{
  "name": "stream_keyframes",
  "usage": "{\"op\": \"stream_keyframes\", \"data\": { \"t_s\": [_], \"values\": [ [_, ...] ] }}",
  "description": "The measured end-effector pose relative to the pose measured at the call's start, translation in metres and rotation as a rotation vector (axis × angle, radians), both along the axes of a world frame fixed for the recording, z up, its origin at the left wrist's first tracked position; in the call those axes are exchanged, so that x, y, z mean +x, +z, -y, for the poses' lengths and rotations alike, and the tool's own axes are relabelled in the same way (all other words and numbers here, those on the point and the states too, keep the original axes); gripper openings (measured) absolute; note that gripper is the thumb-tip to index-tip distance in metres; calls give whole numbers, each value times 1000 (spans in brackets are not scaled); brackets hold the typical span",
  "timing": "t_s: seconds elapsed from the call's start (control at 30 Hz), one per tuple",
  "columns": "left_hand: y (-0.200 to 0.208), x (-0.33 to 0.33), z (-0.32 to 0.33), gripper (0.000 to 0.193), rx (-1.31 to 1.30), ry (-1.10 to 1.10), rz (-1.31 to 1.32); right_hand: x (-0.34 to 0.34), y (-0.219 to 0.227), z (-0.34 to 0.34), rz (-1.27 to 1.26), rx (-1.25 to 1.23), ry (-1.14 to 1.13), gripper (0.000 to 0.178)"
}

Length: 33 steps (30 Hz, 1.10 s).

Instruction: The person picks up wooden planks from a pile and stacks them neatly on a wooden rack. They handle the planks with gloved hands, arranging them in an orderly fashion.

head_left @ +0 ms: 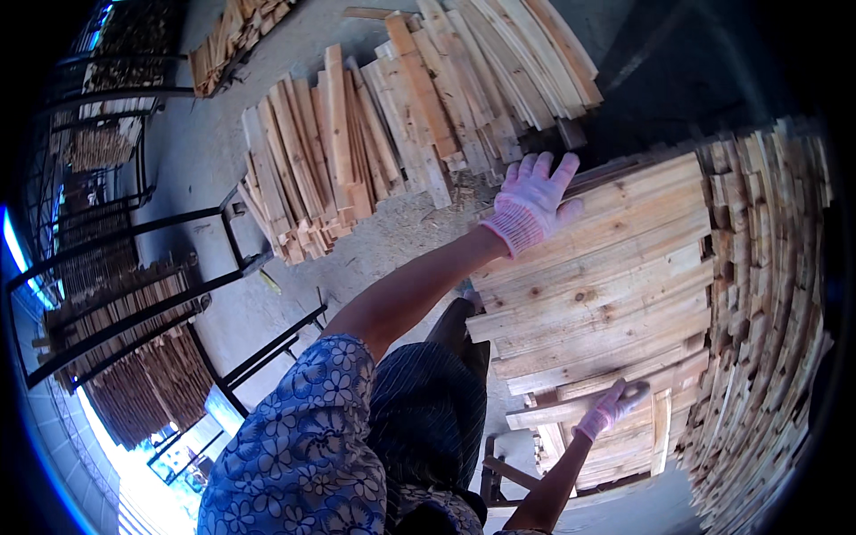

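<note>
My left hand (533,203), in a pale pink knitted glove, lies with its fingers spread over the far left corner of a stack of wooden boards (606,259). The stack's top layer is made of light, knotty boards laid side by side. Closer to me, my right hand (608,412), in a matching glove, is closed around a narrow wooden board (548,415). This board lies at a slight angle across the near part of the stack, above other boards. The glove hides part of it.
A tall wall of stacked boards (767,294) rises along the right. Loose boards lie in piles (330,152) on the concrete floor (366,236) beyond my left arm. Black metal frames (134,236) and a rack of stacked wood (143,374) stand at the left.
</note>
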<state>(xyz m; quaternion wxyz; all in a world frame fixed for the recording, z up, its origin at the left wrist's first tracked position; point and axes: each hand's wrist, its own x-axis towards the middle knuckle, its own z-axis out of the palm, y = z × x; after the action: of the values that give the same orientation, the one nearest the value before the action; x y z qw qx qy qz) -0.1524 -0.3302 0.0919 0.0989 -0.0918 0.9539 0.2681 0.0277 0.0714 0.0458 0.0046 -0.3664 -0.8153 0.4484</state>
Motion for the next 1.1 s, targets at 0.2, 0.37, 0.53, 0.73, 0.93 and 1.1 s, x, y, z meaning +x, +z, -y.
{"op": "stream_keyframes", "data": {
  "t_s": [0.2,0.37,0.53,0.73,0.93,1.1],
  "values": [
    [-37,53,-2,62,33,81,136,-11,-27,30,44,211,154,59],
    [-22,51,11,60,98,97,196,-23,7,27,200,205,339,54],
    [-10,92,48,58,411,313,-247,-46,124,179,156,473,608,48],
    [-60,274,242,46,215,733,-188,32,69,403,-15,-231,1362,40],
    [-105,471,502,82,-42,1413,236,71,-42,656,501,-530,1538,56],
    [-134,431,608,101,421,1444,177,53,-157,798,513,-452,1313,81]
  ]
}}
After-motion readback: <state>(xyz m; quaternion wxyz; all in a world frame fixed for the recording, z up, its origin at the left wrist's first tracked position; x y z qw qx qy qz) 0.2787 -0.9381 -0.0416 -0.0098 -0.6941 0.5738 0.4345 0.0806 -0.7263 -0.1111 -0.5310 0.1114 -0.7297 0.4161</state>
